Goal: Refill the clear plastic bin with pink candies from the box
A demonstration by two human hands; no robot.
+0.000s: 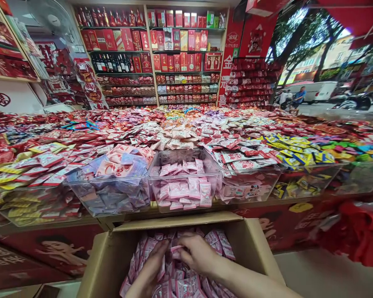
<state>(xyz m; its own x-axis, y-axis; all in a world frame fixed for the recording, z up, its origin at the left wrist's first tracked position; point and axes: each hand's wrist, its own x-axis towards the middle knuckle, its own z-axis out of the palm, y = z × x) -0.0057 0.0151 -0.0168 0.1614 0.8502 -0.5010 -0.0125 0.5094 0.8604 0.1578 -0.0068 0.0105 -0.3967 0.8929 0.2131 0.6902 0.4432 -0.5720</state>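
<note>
An open cardboard box (257, 244) stands right in front of me, heaped inside with small pink packets (186, 285), apparently wrapped sweets. Both my hands reach into it. My right hand (199, 252) comes in from the right with its fingers curled and pinches a pink packet (175, 250) between thumb and fingers. Close beside it, my left hand (155, 258) is closed against pink packets; its fingertips are partly hidden. Just beyond the box, a clear plastic bin (183, 176) holds similar pink packets laid in rows.
Clear bins of lilac packets (115, 198), red-and-white packets (245, 186) and yellow packets (298, 188) flank the pink one. Behind spreads a wide counter of sweets (180, 132). Shelves of bottles and red boxes (183, 62) line the back. Red cloth (360, 231) hangs at right.
</note>
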